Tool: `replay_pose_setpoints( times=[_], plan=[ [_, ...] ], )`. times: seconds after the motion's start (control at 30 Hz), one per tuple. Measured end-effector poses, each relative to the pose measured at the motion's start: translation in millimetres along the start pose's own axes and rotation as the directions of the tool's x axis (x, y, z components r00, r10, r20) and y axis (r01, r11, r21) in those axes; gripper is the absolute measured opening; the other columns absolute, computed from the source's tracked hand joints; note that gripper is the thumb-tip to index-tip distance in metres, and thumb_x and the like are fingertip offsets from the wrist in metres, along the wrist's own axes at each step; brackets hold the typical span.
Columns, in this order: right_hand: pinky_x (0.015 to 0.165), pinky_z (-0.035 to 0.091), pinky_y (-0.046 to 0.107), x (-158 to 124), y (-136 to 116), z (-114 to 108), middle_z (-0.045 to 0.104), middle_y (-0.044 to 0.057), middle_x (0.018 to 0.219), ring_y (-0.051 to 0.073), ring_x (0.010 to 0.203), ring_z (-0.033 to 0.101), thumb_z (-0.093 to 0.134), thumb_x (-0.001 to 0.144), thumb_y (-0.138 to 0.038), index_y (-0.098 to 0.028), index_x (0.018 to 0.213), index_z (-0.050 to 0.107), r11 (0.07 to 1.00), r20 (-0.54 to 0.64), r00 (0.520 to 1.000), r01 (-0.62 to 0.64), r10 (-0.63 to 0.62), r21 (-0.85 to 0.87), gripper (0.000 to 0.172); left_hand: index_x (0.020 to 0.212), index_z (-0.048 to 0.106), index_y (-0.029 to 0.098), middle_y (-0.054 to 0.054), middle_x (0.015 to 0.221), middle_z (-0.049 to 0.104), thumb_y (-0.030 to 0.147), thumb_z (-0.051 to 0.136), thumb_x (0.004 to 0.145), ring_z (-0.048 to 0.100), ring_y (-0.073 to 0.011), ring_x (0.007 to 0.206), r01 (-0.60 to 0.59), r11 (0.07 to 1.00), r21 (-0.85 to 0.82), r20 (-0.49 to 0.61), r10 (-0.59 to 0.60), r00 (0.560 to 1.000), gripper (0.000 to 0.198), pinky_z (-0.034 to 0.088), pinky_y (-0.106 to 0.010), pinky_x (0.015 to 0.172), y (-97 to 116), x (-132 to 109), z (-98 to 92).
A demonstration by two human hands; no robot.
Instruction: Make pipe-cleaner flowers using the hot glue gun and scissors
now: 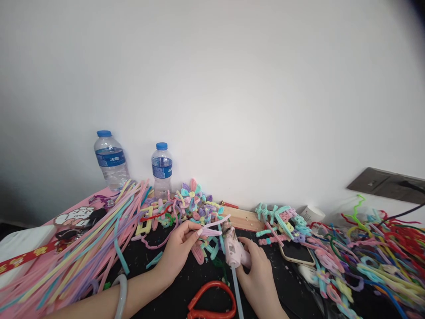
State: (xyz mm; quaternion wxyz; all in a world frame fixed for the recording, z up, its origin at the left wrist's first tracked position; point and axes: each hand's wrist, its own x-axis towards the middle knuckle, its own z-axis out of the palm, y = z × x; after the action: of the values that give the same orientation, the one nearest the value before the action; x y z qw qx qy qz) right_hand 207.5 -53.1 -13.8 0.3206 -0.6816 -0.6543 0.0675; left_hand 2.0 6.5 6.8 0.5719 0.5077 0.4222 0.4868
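Observation:
My left hand [182, 246], a pale bangle on its wrist, pinches a bent lilac pipe cleaner [212, 231] between thumb and fingers. Wrapped round the handle of a pale pink hot glue gun [233, 251] is my right hand [257, 274]. A translucent glue stick [237, 290] sticks out of the gun's rear end toward me. The gun's stained nozzle end points away from me, close beside the pipe cleaner; whether they touch I cannot tell. Red-handled scissors or pliers [212, 301] lie below, their working end hidden. Pipe-cleaner flowers [191, 195] are heaped just beyond my hands.
Long loose pipe cleaners [99, 239] spread over the left side. More tangled ones [392, 261] cover the right, near a phone [297, 253] and a paper cup [314, 214]. Two water bottles [111, 161] [162, 170] stand by the wall, which carries a socket plate [381, 184] with a cable.

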Motion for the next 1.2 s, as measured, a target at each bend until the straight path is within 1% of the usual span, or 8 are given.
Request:
replay_pose_setpoints(
  times=[0.17,0.27,0.37,0.47,0.7,0.83,1.03,1.2],
  plan=[
    [0.075,0.050,0.027,3,1,-4,0.066,0.007,0.104,0.023,0.092,0.063,0.050,0.079,-0.024,-0.018,0.110,0.058,0.952,-0.038,0.999,-0.005,0.017,0.305,0.033,0.080,0.055,0.017,-0.001,0.077,0.061,0.036,0.061,0.074,0.063,-0.0195,0.075,0.005,0.999,-0.049,0.013,-0.005,1.000,0.021,0.048,-0.029,0.068,0,-1,-0.1],
    [0.074,0.049,0.024,2,-6,-8,0.068,0.005,0.097,0.022,0.089,0.063,0.054,0.080,-0.024,-0.019,0.103,0.062,0.908,-0.017,0.999,0.036,-0.032,0.417,0.025,0.084,0.054,0.017,-0.001,0.079,0.060,0.036,0.060,0.074,0.062,-0.0188,0.073,-0.003,0.999,-0.032,0.019,0.004,1.000,0.022,0.048,-0.029,0.066,-2,-2,-0.6],
    [0.069,0.049,0.023,0,-12,-9,0.068,0.004,0.084,0.020,0.078,0.064,0.056,0.081,-0.027,-0.019,0.093,0.064,0.879,0.047,0.993,0.076,-0.111,0.471,0.017,0.084,0.055,0.017,-0.001,0.077,0.060,0.034,0.061,0.074,0.060,-0.0173,0.071,-0.024,1.000,-0.004,0.021,0.024,0.999,0.021,0.048,-0.027,0.065,-4,-2,-1.3],
    [0.065,0.047,0.023,-1,-13,-7,0.066,0.004,0.080,0.018,0.072,0.061,0.055,0.082,-0.027,-0.018,0.089,0.064,0.865,0.071,0.984,0.107,-0.162,0.491,0.014,0.083,0.056,0.017,-0.002,0.077,0.061,0.032,0.061,0.075,0.060,-0.0168,0.072,-0.047,0.998,0.030,0.029,0.046,0.999,0.019,0.047,-0.026,0.065,-4,-3,-1.2],
    [0.062,0.045,0.022,-3,-7,-1,0.062,0.002,0.074,0.016,0.066,0.058,0.054,0.083,-0.026,-0.018,0.083,0.062,0.869,0.052,0.984,0.127,-0.172,0.478,0.011,0.082,0.056,0.018,-0.002,0.077,0.060,0.031,0.059,0.078,0.059,-0.0174,0.074,-0.094,0.992,0.083,0.036,0.091,0.995,0.014,0.046,-0.026,0.066,-2,-4,0.3],
    [0.059,0.043,0.021,-3,-9,-1,0.059,0.001,0.070,0.015,0.061,0.054,0.053,0.084,-0.027,-0.018,0.077,0.060,0.876,0.050,0.982,0.139,-0.182,0.462,0.013,0.082,0.056,0.018,-0.002,0.078,0.060,0.029,0.058,0.079,0.059,-0.0175,0.075,-0.127,0.985,0.120,0.039,0.123,0.992,0.012,0.046,-0.026,0.066,-3,-5,-0.6],
    [0.058,0.044,0.022,-4,-9,-1,0.056,0.000,0.065,0.016,0.064,0.056,0.051,0.084,-0.028,-0.018,0.073,0.057,0.887,0.033,0.982,0.155,-0.188,0.436,0.016,0.081,0.057,0.018,-0.001,0.076,0.060,0.029,0.057,0.079,0.059,-0.0174,0.073,-0.136,0.979,0.151,0.052,0.130,0.990,0.012,0.045,-0.026,0.065,-2,-6,-0.6],
    [0.053,0.044,0.021,-3,-11,-2,0.053,-0.001,0.060,0.016,0.057,0.054,0.052,0.083,-0.028,-0.019,0.068,0.055,0.885,0.027,0.987,0.131,-0.160,0.447,0.018,0.079,0.057,0.018,-0.002,0.076,0.060,0.031,0.057,0.079,0.059,-0.0178,0.072,-0.134,0.976,0.169,0.056,0.127,0.990,0.013,0.046,-0.026,0.065,1,-7,0.8]
  ],
)
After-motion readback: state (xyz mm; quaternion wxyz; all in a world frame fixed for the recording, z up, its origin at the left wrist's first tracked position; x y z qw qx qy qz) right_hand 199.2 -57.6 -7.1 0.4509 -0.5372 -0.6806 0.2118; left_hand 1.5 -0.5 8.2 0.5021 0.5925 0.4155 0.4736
